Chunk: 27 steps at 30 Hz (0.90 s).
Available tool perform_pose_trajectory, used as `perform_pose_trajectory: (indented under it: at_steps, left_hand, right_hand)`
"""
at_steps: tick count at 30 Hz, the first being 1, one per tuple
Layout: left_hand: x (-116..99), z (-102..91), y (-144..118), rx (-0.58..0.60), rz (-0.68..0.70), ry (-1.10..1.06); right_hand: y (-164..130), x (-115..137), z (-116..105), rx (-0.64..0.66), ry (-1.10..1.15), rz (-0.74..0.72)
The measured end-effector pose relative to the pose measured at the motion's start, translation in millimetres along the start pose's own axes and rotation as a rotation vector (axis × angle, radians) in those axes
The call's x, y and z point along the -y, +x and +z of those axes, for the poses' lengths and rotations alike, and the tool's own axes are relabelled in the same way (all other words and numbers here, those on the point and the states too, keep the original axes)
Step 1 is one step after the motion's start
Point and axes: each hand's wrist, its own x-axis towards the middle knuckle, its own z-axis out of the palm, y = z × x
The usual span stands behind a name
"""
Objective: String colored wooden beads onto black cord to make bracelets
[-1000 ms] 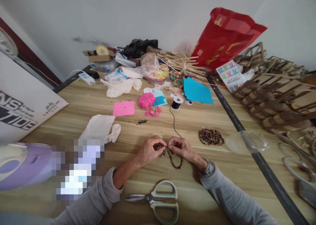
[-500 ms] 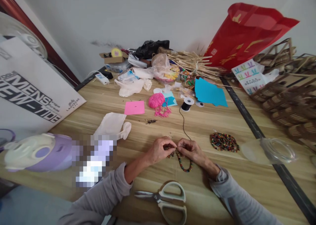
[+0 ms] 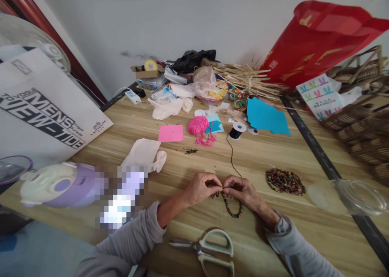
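Low in the middle of the frame, the left hand (image 3: 199, 187) and the right hand (image 3: 243, 191) met fingertip to fingertip on the pale wooden table (image 3: 273, 147). Both were pinched shut on a short string of small multicoloured beads (image 3: 232, 209), the left holding a bunched part of it, the right gripping the point where a thin black cord (image 3: 231, 157) ran in. The loose end of the beaded string curved down and to the right beneath the right hand, lying on the wood. The cord climbed toward the centre of the frame to a small black spool with a white rim (image 3: 236, 130).

To the right of the hands lay a flat pile of loose coloured beads (image 3: 285, 181), and beyond it a clear plastic container on its side (image 3: 349, 196). White-handled scissors (image 3: 209, 250) lay near the bottom edge, just below the hands. A ball of pink yarn (image 3: 198, 125) and a pink paper square (image 3: 171, 133) sat above centre, and a lilac and cream appliance (image 3: 57, 184) lay at lower left.
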Motion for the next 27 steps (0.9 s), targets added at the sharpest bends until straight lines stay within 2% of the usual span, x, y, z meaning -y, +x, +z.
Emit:
perform_pose_trajectory:
  at_steps: [12,21,27]
  left_hand:
    - [-5.1,-1.0,0.1,0.014,-0.001,-0.025]
    - [-2.4,-0.8,0.1,0.017,0.179,0.010]
    - [0.9,-3.8,0.2,0.005,0.187,0.055]
  right_hand:
    - [-0.2,0.6,1.5,-0.005,0.028,0.005]
    - [-1.0,-1.5,-0.1,0.032,-0.002,-0.027]
    - [-4.0,-0.8,-6.4,0.063,-0.130,-0.049]
